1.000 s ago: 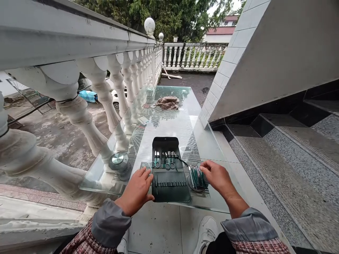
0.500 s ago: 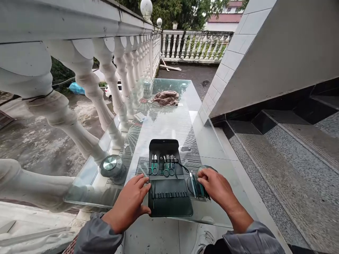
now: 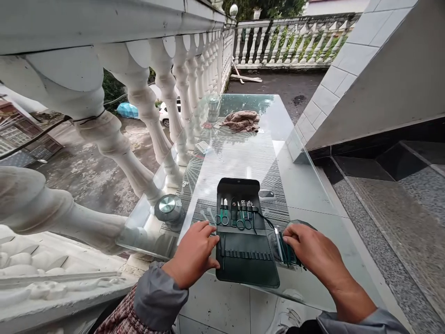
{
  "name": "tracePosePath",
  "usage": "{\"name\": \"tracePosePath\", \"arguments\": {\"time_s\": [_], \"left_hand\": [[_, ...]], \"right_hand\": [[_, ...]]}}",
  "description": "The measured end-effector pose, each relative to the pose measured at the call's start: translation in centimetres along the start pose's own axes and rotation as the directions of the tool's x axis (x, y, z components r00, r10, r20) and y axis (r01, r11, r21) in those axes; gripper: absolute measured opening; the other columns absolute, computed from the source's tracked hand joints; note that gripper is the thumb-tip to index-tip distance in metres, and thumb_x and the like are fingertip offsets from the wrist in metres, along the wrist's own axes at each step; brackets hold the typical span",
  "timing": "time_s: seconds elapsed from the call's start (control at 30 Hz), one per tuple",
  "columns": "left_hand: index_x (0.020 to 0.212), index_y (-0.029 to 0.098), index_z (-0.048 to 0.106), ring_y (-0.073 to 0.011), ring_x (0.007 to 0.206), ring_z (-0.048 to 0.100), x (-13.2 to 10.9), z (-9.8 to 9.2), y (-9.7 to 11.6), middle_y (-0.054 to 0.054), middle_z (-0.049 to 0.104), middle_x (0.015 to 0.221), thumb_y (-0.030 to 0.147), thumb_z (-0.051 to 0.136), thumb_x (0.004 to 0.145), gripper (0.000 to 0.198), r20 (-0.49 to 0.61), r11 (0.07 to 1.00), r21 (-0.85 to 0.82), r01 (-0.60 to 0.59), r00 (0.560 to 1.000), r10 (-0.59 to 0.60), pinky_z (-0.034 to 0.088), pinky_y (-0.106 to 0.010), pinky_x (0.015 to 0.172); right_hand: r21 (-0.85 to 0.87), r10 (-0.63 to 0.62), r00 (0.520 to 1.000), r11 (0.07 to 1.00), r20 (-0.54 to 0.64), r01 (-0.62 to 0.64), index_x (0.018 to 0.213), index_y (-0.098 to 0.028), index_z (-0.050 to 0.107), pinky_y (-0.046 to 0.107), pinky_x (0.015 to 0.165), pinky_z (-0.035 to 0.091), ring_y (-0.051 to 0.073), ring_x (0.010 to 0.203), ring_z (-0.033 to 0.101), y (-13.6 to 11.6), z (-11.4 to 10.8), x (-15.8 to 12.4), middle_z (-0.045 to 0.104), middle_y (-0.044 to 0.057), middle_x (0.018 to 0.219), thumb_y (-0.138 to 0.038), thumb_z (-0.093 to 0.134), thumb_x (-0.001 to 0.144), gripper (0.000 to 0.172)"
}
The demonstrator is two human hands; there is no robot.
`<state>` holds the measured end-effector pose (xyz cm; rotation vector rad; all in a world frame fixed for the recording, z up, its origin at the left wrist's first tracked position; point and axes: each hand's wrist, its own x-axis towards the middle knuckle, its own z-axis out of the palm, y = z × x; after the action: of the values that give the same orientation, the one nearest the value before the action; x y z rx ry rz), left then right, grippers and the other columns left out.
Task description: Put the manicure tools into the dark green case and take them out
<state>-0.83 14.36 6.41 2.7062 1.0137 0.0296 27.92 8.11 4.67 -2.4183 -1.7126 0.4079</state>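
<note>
Manicure case (image 3: 248, 273): seen from the head camera, dark green, lying unfolded near the close edge of a glass worktop (image 3: 239, 162), between the person's two hands.
Upper section: holds two pairs of scissors with turquoise ring handles, one pair on the left (image 3: 223, 218) and one nearer the middle (image 3: 240, 224), with nail clippers (image 3: 247, 211) beside them.
Lower panel: crossed by a row of loops (image 3: 248, 255); one slim tool (image 3: 224, 253) stands at its left end.
Left hand (image 3: 196, 250): open, fingers spread, thumb and fingertips at the case's left edge.
Right hand (image 3: 309, 243): thumb and fingers drawn together over a bundle of slim tools (image 3: 285, 248) just right of the case; whether it grips one, I cannot tell.
Far part of the worktop: a crumpled brown cloth (image 3: 241, 121).
Left of the worktop: a white balustrade (image 3: 114, 144).
Right: stone steps (image 3: 375, 199).
</note>
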Motion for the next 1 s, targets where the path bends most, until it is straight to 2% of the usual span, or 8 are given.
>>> {"name": "tracePosePath", "arguments": {"time_s": [0.2,0.33,0.43,0.5,0.6,0.7,0.87,1.0], "left_hand": [[0.1,0.016,0.062,-0.0328,0.113,0.05,0.2,-0.3,0.0,-0.01,0.058,0.115,0.039,0.085,0.056,0.055,-0.015,0.999,-0.044,0.026,1.0,-0.027,0.043,-0.046,0.096],[0.094,0.017,0.06,-0.0277,0.102,0.055,0.5,-0.3,0.2,-0.006,0.061,0.1,0.043,0.078,0.066,0.042,-0.078,0.997,-0.067,0.039,0.996,-0.044,0.047,-0.042,0.09],[0.098,0.019,0.058,-0.0261,0.105,0.054,0.9,-0.3,0.4,-0.004,0.061,0.1,0.036,0.075,0.073,0.035,-0.145,0.996,-0.081,0.049,0.988,-0.061,0.045,-0.042,0.095],[0.104,0.02,0.056,-0.027,0.111,0.051,1.2,-0.3,0.5,-0.004,0.06,0.106,0.03,0.075,0.073,0.037,-0.178,0.995,-0.086,0.041,0.982,-0.056,0.042,-0.042,0.098],[0.11,0.02,0.055,-0.0278,0.116,0.048,1.8,-0.1,1.0,-0.005,0.058,0.114,0.027,0.076,0.072,0.044,-0.2,0.995,-0.093,-0.026,0.98,0.007,0.041,-0.043,0.1],[0.11,0.018,0.056,-0.0271,0.118,0.046,2.6,0.5,1.8,-0.006,0.058,0.116,0.027,0.076,0.071,0.045,-0.196,0.986,-0.09,-0.143,0.973,0.124,0.038,-0.041,0.103],[0.106,0.017,0.057,-0.0256,0.116,0.047,3.6,1.6,2.7,-0.006,0.058,0.116,0.028,0.078,0.07,0.043,-0.174,0.963,-0.059,-0.264,0.952,0.251,0.036,-0.038,0.104],[0.103,0.016,0.057,-0.0261,0.111,0.05,3.8,1.9,2.8,-0.008,0.059,0.113,0.03,0.076,0.072,0.04,-0.13,0.959,-0.008,-0.283,0.951,0.28,0.038,-0.039,0.1]], "right_hand": [[0.019,0.032,0.999,0.999,0.025,-0.032,0.072,-0.026,0.06,0.025,0.05,0.028,0.015,0.066,0.053,-0.1,-0.1,-0.3,0.063,0.0,0.079,-0.03,0.048,0.077,0.013],[-0.015,0.02,1.0,1.0,0.012,-0.02,0.07,-0.026,0.06,0.025,0.051,0.028,0.016,0.066,0.053,-0.1,0.1,-0.2,0.063,-0.001,0.081,-0.029,0.048,0.078,0.014],[-0.015,0.009,0.999,1.0,-0.042,-0.009,0.072,-0.025,0.06,0.026,0.053,0.03,0.016,0.069,0.054,-0.4,0.2,-0.2,0.064,0.0,0.083,-0.03,0.047,0.08,0.016],[0.014,-0.014,0.993,1.0,-0.114,0.016,0.074,-0.025,0.06,0.026,0.056,0.032,0.017,0.072,0.055,-1.0,0.2,-0.2,0.064,0.0,0.085,-0.031,0.046,0.083,0.018],[0.033,-0.07,0.974,0.996,-0.215,0.079,0.079,-0.024,0.06,0.027,0.061,0.036,0.017,0.078,0.056,-2.0,0.5,-0.1,0.063,0.001,0.086,-0.032,0.046,0.084,0.017],[-0.045,-0.122,0.952,0.992,-0.282,0.114,0.085,-0.022,0.061,0.028,0.066,0.037,0.019,0.083,0.056,-2.8,0.9,0.3,0.062,0.004,0.087,-0.029,0.047,0.085,0.015],[-0.194,-0.129,0.953,0.978,-0.273,0.077,0.082,-0.021,0.06,0.03,0.068,0.036,0.021,0.084,0.053,-3.7,1.3,1.2,0.06,0.006,0.085,-0.027,0.047,0.087,0.016],[-0.234,-0.123,0.96,0.97,-0.254,0.062,0.078,-0.02,0.06,0.031,0.067,0.034,0.021,0.083,0.053,-4.2,1.6,1.6,0.06,0.007,0.082,-0.027,0.046,0.088,0.019]]}}
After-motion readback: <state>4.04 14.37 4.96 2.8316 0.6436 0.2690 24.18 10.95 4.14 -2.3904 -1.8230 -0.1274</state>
